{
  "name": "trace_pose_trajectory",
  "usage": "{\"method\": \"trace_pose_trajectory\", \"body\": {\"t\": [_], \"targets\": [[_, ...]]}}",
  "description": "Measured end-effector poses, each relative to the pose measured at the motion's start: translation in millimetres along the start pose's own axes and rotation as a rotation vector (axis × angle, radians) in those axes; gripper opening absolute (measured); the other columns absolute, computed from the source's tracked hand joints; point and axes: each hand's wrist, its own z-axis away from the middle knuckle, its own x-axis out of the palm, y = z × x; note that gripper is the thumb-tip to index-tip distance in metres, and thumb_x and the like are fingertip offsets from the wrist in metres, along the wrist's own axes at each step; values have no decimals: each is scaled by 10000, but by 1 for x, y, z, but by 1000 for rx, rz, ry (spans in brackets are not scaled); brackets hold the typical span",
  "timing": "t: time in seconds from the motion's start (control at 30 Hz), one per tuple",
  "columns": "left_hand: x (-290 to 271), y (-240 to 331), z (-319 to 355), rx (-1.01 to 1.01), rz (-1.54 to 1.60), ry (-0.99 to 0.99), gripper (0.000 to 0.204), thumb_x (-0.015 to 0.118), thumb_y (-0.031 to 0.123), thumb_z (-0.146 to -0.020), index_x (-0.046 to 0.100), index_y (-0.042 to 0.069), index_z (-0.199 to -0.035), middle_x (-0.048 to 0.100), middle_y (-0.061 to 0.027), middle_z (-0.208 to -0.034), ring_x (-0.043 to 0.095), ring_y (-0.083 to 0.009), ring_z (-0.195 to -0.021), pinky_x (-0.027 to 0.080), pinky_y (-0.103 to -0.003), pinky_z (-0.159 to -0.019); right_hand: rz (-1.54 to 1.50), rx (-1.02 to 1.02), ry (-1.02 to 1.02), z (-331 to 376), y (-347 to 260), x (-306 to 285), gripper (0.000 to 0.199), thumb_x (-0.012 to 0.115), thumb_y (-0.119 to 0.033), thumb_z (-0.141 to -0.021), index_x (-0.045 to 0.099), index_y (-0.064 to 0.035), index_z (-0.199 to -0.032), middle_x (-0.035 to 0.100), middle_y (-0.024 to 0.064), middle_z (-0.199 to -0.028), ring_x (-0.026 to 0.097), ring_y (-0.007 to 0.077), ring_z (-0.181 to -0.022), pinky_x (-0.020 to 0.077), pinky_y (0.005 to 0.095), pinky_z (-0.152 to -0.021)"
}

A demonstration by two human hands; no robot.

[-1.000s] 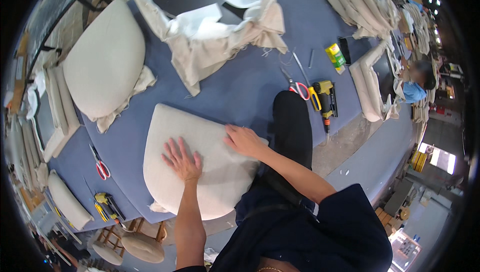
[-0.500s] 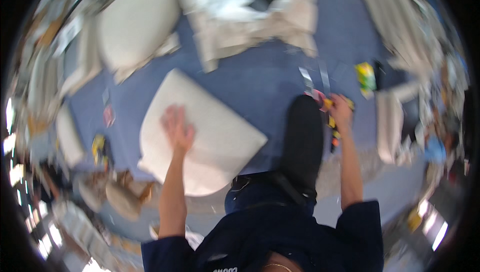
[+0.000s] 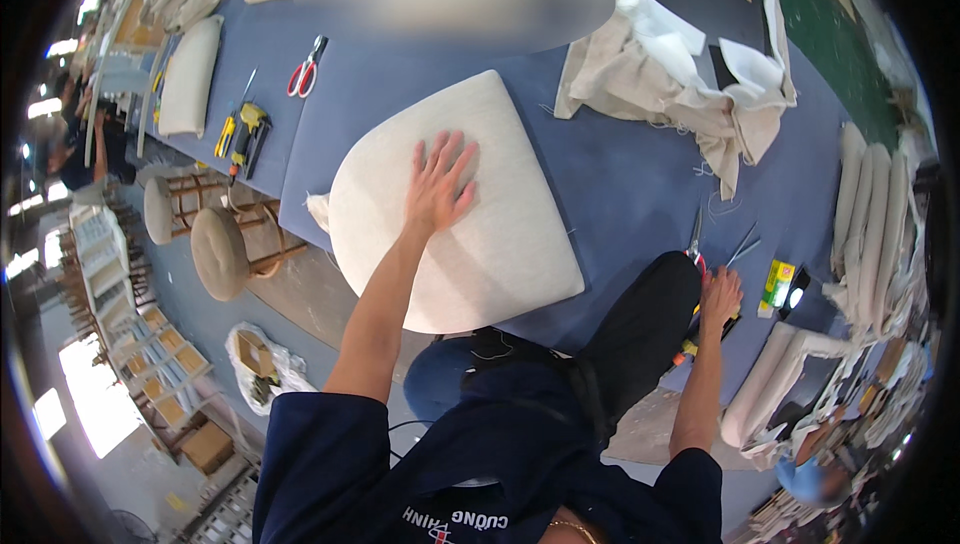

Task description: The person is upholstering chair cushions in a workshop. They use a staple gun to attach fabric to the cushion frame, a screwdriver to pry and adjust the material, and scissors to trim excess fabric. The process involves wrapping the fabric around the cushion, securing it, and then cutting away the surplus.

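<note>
My left hand (image 3: 440,184) lies flat with spread fingers on a cream fabric-covered seat cushion (image 3: 510,214), rounded at one end and squarer at the other. The cushion rests on the blue-covered table (image 3: 625,194). Down at the right, beside my raised knee, my right hand (image 3: 720,296) has its fingers curled in among some tools; what they grip is hidden. Just past its fingertips are the blades of red-handled scissors (image 3: 695,232) and thin metal shafts (image 3: 742,247). A yellow-and-black tool (image 3: 683,354) shows partly beneath that hand.
Red-handled scissors (image 3: 304,74), a yellow-handled screwdriver (image 3: 226,134) and a yellow-and-black staple gun (image 3: 246,139) lie at the left. A partly covered panel (image 3: 680,94) with loose fabric lies far right. A yellow-green box (image 3: 777,287) is beyond my right hand. Round stools (image 3: 220,254) stand left.
The whole view has swung round, so the table's things sit at new angles. My left hand stays flat on the cushion; my right hand stays among the tools.
</note>
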Motion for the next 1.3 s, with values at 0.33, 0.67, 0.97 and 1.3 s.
{"method": "trace_pose_trajectory", "body": {"t": [0.33, 0.67, 0.97, 1.3], "targets": [[-4, -3, -3, -8, 18, -11, 679, 638, 310, -919, 420, 194, -1551, 325, -92, -1647, 240, -304, -1551, 123, -594, -1265, -139, 59, -116, -24, 15, 42, 296, 562, -338, -1007, 676, -74, -1076, 697, 157, -1030, 671, 391, -996, 512, 563, -810], [-3, -13, -51, -91, 53, 98, 679, 629, 409, -957, 399, 169, -1549, 341, -142, -1626, 267, -339, -1531, 165, -591, -1242, -1251, 147, 392, -99, -140, -111, 299, 507, -280, -1089, 557, -28, -1241, 650, 103, -877, 624, 152, -725, 516, 337, -630], [7, -52, -173, -10, 252, -161, 415, 492, 366, -1053, 533, 132, -1393, 622, -56, -1281, 574, -265, -1200, 415, -453, -1027, -1199, -149, -75, -122, -381, -175, 250, 607, -289, -1009, 673, -51, -1050, 708, 162, -840, 686, 372, -798, 517, 438, -720], [43, -100, -233, -23, 812, -404, 304, 542, 378, -1032, 756, 163, -1012, 665, 13, -1033, 472, -214, -1029, 307, -388, -1006, -1022, -240, -333, -156, -444, -159, 356, 647, -336, -947, 724, -29, -783, 677, 189, -698, 656, 412, -709, 492, 497, -664]]}}
